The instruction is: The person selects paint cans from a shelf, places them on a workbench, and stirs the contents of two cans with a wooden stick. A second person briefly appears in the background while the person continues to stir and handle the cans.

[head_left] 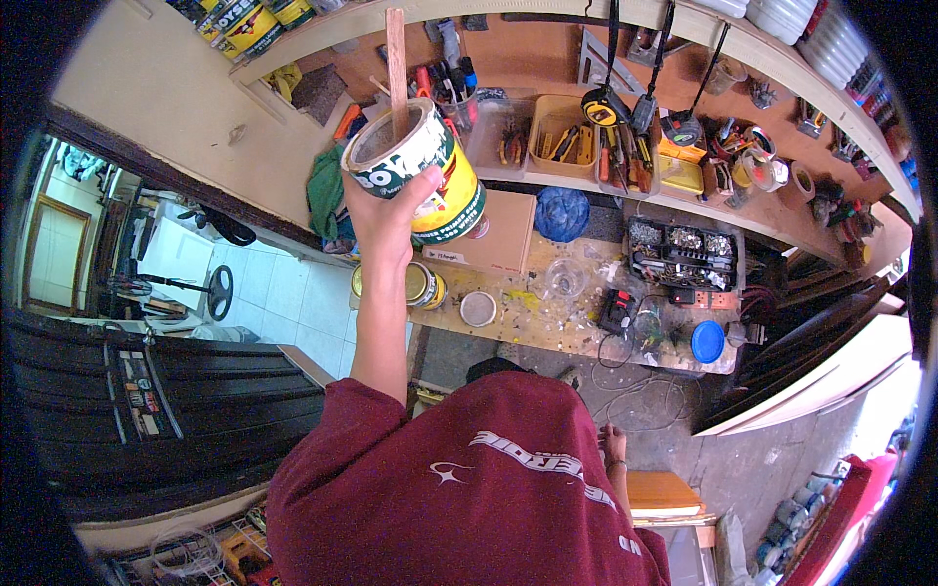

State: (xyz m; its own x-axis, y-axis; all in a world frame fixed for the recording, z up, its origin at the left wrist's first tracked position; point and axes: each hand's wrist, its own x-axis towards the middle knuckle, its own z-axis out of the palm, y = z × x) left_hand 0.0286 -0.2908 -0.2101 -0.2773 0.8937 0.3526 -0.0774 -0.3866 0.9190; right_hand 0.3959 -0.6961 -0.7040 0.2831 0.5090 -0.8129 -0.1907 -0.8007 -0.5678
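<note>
My left hand (383, 217) is raised over the left of the workbench, closed around a yellow and green paint can (457, 186). Its thumb lies across the label. The can is lidless and tilted, with drips on its rim, and a wooden stir stick (396, 73) stands up out of it. How full it is cannot be made out. My right hand (614, 445) hangs low by my side, small and partly behind my shirt. Its fingers look loosely extended, and nothing shows in them. Below the can, a smaller paint tin (422, 285) sits on the bench beside a round pale lid (478, 309).
The paint-stained bench (523, 317) carries a cardboard box (493, 234), a blue bundle (562, 215), a clear tub (566, 279), a fastener organizer (684, 256) and a blue lid (707, 342). Tape measures (606, 107) hang above the tool shelf (576, 181). A cable (625, 391) trails below.
</note>
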